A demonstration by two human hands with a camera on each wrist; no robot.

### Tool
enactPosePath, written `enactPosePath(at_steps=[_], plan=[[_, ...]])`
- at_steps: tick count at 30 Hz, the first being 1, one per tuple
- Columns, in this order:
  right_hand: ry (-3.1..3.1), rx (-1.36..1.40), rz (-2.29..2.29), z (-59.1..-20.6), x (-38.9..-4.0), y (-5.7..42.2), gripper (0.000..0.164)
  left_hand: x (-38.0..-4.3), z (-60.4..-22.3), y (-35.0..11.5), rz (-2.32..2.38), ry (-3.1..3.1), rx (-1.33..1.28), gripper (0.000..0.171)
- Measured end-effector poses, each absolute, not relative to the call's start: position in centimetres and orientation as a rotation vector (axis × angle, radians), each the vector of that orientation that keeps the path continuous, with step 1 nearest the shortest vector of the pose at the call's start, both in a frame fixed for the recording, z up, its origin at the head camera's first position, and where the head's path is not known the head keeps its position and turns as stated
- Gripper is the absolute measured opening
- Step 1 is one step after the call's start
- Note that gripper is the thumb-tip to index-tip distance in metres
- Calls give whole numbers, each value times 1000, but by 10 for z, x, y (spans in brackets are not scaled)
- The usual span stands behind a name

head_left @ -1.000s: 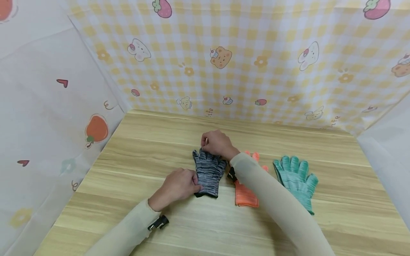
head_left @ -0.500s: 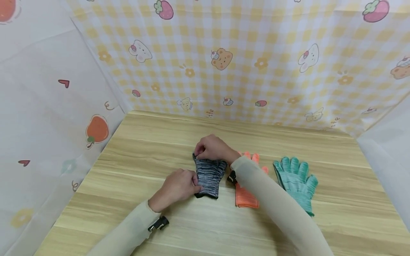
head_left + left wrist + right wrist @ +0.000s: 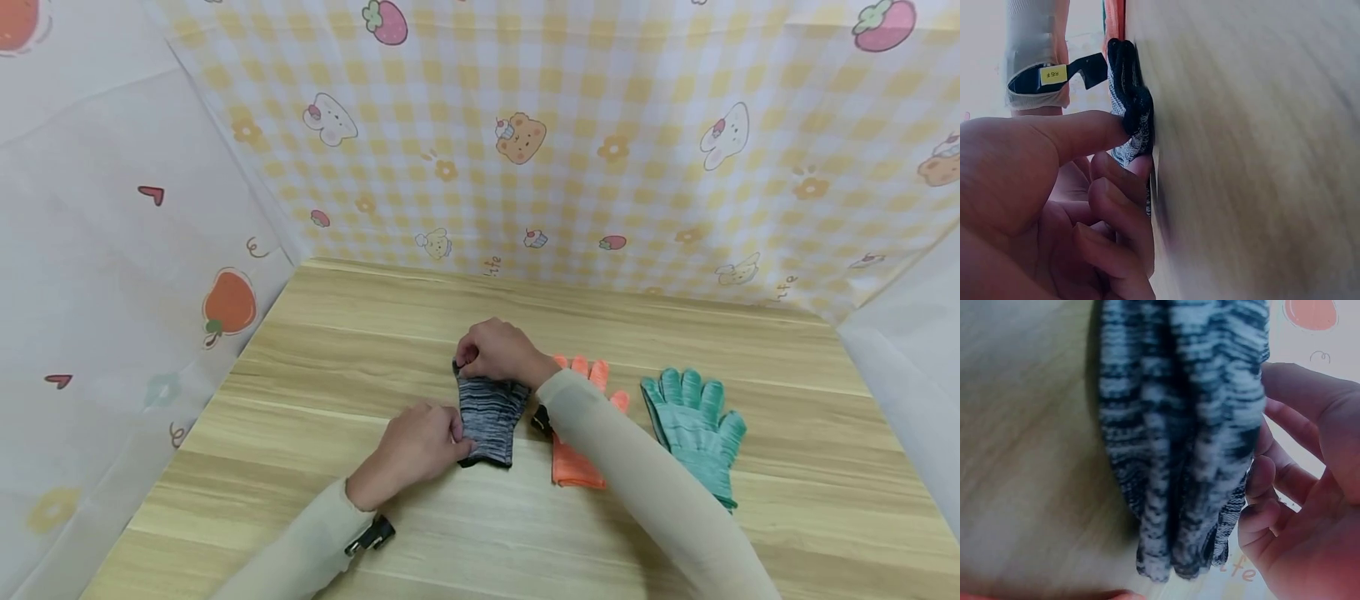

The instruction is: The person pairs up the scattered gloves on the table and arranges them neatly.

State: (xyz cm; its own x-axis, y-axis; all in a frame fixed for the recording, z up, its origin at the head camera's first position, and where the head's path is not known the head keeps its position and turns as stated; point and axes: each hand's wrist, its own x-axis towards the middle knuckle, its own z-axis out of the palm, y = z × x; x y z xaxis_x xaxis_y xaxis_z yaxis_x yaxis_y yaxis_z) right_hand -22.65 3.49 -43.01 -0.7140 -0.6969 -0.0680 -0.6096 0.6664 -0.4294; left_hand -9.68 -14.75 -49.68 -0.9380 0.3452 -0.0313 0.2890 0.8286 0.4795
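A grey-and-black knitted glove (image 3: 491, 421) lies on the table, cuff toward me. At its lower left corner my left hand (image 3: 420, 437) pinches the cuff. The left wrist view shows thumb and forefinger on the folded black cuff (image 3: 1138, 109), the other fingers curled below. My right hand (image 3: 498, 350) bends over the far end and pinches the glove at its upper left, covering most of the glove's fingers. In the right wrist view, the striped knit (image 3: 1179, 425) hangs in folds beside the right hand's thumb and curled fingers (image 3: 1263, 478).
An orange glove (image 3: 576, 467) lies just right of the grey one, partly under my right forearm. Farther right is a teal glove (image 3: 699, 425), fingers pointing away. The wooden table (image 3: 337, 317) ends at a yellow checked cloth (image 3: 562, 192) behind.
My right hand has shifted a little left and toward me, over the grey glove's fingertips, with its fingers closing there. The left hand stays at the cuff.
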Motion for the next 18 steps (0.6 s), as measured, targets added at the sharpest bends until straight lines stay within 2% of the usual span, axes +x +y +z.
enactPosePath(at_steps=[5,13,16,18], plan=[[2644,-1095,-614,-429,-226,42,8,-99,-492,-151,766,2851,509,33],[2643,-1124,-906,-396,-211,73,12,-97,-410,-146,847,2811,506,26],[2664,-1110,-1001,-385,-200,94,18,-106,-393,-146,859,2865,541,18],[2687,-1098,-1043,-381,-192,111,25,-112,-384,-145,865,2930,610,19]])
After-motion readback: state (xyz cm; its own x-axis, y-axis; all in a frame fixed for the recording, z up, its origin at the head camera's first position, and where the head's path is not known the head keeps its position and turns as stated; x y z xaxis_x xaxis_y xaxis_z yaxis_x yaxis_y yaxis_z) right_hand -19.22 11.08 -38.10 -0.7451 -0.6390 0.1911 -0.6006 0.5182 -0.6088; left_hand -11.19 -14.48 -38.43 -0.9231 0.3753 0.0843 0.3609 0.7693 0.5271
